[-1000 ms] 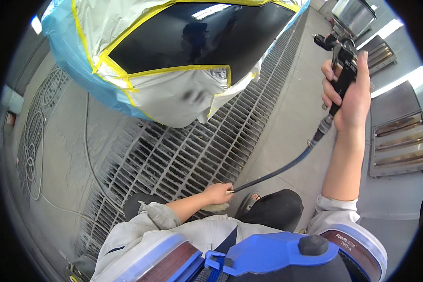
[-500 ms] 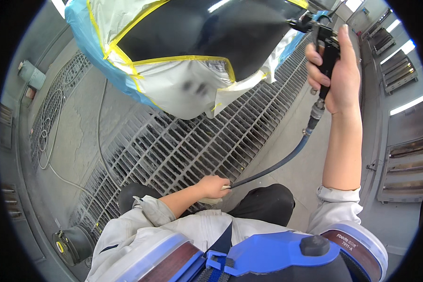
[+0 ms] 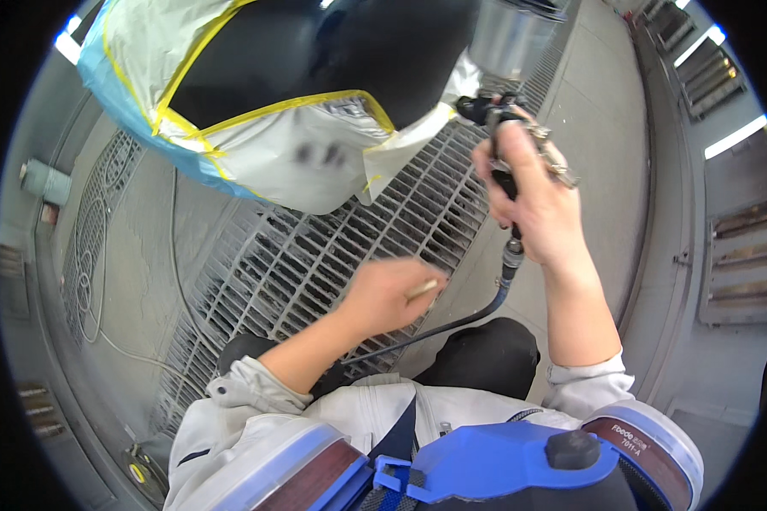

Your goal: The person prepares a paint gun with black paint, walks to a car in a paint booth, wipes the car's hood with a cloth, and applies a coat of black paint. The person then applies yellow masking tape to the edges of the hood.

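My right hand [image 3: 541, 209] is closed round a black spray gun [image 3: 486, 111], slightly blurred, beside the right end of a black panel [image 3: 315, 60] framed by yellow tape. Its cup [image 3: 511, 43] rises above, and a hose [image 3: 494, 302] runs down from the handle and behind my left arm. My left hand [image 3: 388, 289], smeared by motion, is raised over the floor grate, closed on a short pale stick-like object [image 3: 422, 289]. White and blue masking sheet [image 3: 281, 162] wraps around the panel, with dark smudges on the white part.
A floor grate [image 3: 426, 196] runs diagonally beneath the panel. Looped hoses [image 3: 102, 281] lie at the left, near a pale canister [image 3: 44, 180]. Grey walls with metal vent panels [image 3: 737, 255] line the right. A blue respirator part [image 3: 494, 460] crosses the lower edge.
My right hand with the spray gun has swung left, away from the far right, and the gun is turned. My left hand has risen and moved off the hose.
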The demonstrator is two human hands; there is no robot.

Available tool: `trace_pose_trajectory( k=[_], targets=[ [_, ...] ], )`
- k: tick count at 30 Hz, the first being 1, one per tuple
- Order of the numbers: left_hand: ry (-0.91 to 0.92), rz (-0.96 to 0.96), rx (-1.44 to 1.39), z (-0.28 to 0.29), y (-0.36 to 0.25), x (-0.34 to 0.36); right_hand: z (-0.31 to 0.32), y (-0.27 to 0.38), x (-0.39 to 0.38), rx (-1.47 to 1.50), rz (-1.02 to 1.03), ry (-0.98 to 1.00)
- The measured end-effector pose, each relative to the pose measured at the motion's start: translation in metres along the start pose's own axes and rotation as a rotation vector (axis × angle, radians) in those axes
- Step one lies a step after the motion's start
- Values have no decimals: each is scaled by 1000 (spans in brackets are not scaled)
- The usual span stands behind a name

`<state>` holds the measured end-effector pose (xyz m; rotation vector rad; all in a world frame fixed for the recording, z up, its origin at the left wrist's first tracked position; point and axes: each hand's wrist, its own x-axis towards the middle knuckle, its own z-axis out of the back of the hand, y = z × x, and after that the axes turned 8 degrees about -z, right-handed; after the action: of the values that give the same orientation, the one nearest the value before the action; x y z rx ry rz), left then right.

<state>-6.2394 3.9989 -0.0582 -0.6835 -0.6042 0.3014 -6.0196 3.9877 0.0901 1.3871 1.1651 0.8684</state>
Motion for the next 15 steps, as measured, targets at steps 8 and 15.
trace_pose_trajectory(
  k=[8,15],
  targets=[
    [-356,-387,263,86,-61,139,-2,-34,-8,-29,85,84],
    [-290,-398,184,78,-58,148,9,-43,-13,-89,96,46]
  ],
)
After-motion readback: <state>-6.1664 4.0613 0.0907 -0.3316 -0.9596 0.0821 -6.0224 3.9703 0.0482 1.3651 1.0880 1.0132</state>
